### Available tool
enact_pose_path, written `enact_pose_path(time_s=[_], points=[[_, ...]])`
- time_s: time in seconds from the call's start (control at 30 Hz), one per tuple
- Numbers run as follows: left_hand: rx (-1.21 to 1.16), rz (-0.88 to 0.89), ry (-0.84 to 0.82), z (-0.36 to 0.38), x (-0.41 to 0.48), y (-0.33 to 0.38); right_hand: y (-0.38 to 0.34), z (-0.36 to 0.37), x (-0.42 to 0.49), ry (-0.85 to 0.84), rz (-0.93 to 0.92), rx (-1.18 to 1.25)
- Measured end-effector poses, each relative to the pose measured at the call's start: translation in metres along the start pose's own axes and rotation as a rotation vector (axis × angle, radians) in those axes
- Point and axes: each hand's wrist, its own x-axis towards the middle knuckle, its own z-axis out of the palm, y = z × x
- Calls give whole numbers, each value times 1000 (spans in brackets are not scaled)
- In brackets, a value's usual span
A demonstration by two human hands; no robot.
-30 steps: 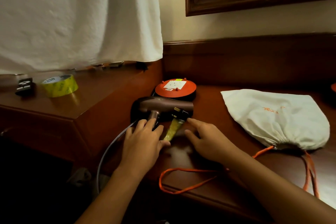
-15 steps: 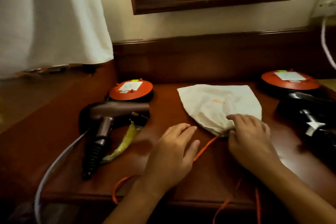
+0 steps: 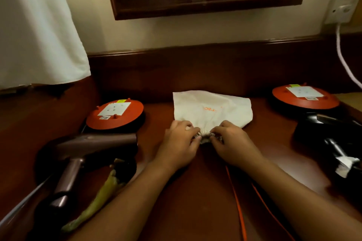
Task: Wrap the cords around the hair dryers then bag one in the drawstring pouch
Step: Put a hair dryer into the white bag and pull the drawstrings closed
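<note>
A white drawstring pouch [image 3: 212,106] with orange lettering lies flat in the middle of the dark wooden desk [image 3: 195,201]. My left hand [image 3: 180,141] and my right hand [image 3: 231,143] pinch its gathered mouth from either side. The pouch's orange drawstrings [image 3: 238,205] trail toward me. A brown hair dryer [image 3: 92,146] lies at the left, its grey cord [image 3: 21,203] running off the lower left and a yellow-green strip [image 3: 100,199] beside its handle. A black hair dryer [image 3: 331,137] lies at the right edge.
Two round orange-topped bases stand on the desk, one behind the brown dryer [image 3: 115,113], one at the back right [image 3: 305,97]. A white towel [image 3: 37,31] hangs at the upper left. A wall socket [image 3: 341,9] with a white cable [image 3: 344,58] is at the upper right.
My view swung right from the brown dryer to the pouch. My left hand left the dryer handle and both hands came to the pouch mouth, now pinching it.
</note>
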Motion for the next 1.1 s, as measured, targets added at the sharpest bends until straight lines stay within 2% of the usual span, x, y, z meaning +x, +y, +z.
enact_pose_path(time_s=[0.13,0.27,0.4,0.53,0.6,0.73,0.87,1.0,1.1], points=[[-106,-2,103,15,13,-17,8,12,24,35,-64,34],[-61,-17,12,11,21,-18,14,10,27,62,-49,49],[67,-63,-57,-3,25,-3,13,6,27,66,-129,-78],[140,-163,-31,-20,19,10,4,7,23,41,-186,-227],[169,-192,6,-25,16,11,6,3,22,77,-156,-286],[179,-258,134,-33,11,-7,40,-19,17,159,87,-365],[130,-257,223,-36,-1,-19,60,-34,1,201,230,-406],[32,-218,256,-33,-10,-23,58,-36,-10,226,245,-395],[-62,-191,184,-34,-25,-16,41,-37,-24,257,121,-340]])
